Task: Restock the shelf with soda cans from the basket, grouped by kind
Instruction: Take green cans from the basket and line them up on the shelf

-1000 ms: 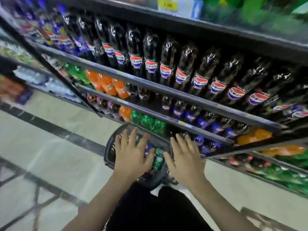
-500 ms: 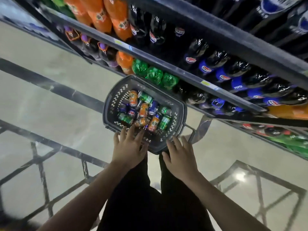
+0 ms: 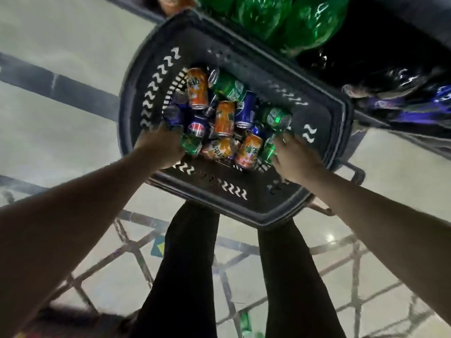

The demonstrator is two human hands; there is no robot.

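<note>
1. Head view: pale glossy floor (image 3: 61, 132) with dark stripes and a lattice of lines; two legs in black (image 3: 190, 276) at the bottom.
2. Dark plastic basket (image 3: 324, 132) on the floor just before the shelf (image 3: 400, 118), perforated walls, handle down at its right side.
3. Inside the basket: loose heap of soda cans (image 3: 223, 118) lying on their sides, orange, green and blue mixed, not sorted.
4. Green bottles (image 3: 288, 18) above the basket's far rim; dark bottles with blue labels (image 3: 415, 103) to the right on the shelf.
5. Left hand (image 3: 162, 148) down in the basket at the heap's left edge, against a green can (image 3: 191, 145) and a blue one; fingers hidden and blurred, grip not discernible.
6. Right hand (image 3: 296, 159) at the heap's right edge, fingers curled around a green can (image 3: 268, 152) beside an orange can (image 3: 249, 151).
</note>
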